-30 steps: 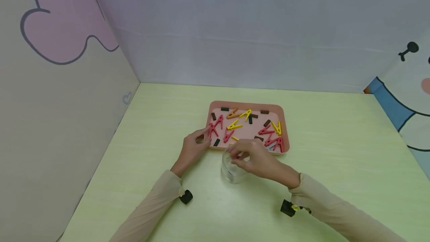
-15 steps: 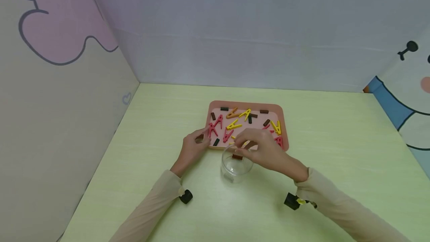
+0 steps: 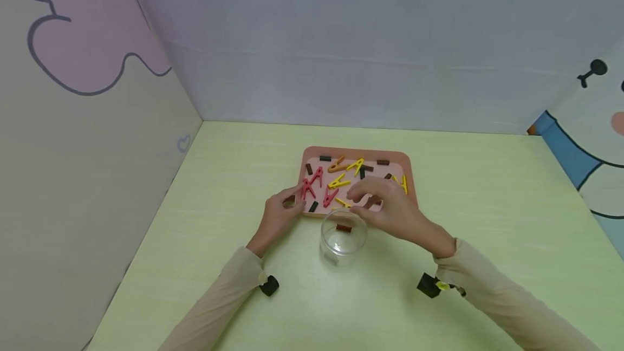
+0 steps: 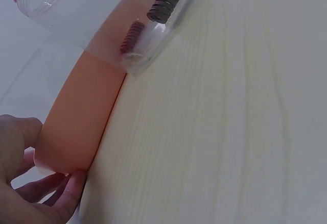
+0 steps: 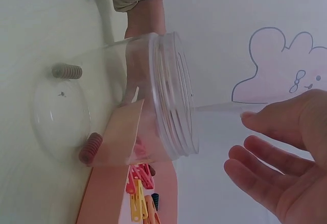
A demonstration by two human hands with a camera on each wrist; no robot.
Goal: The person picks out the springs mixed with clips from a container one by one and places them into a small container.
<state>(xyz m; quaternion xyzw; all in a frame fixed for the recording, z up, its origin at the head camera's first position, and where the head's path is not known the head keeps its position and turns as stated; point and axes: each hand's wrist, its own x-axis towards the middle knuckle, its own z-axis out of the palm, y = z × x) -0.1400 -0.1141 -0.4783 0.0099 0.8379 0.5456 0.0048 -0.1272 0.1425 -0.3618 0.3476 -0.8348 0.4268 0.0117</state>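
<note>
My left hand (image 3: 280,213) grips the front left corner of a pink tray (image 3: 358,154), thumb and fingers on either side of its wall in the left wrist view. Beside the tray's front wall stands a clear jar (image 3: 343,240), lidless. Two coil springs lie on its bottom: a reddish-brown spring (image 5: 91,148) and a grey-brown spring (image 5: 67,71). Just above the jar's mouth, toward its right side, is my right hand (image 3: 390,207). Its fingers are parted and bent a little, holding nothing, as the right wrist view shows. It covers the tray's front right part.
In the tray are red clothes pegs (image 3: 330,197), yellow pegs (image 3: 338,181), an orange peg (image 3: 338,166) and several dark springs (image 3: 325,158). The pale wooden table (image 3: 487,205) meets a wall behind and a wall at the left.
My right hand has let go of the reddish-brown spring, which now lies in the jar. The hand has moved up and right from the jar's mouth. My left hand stays on the tray.
</note>
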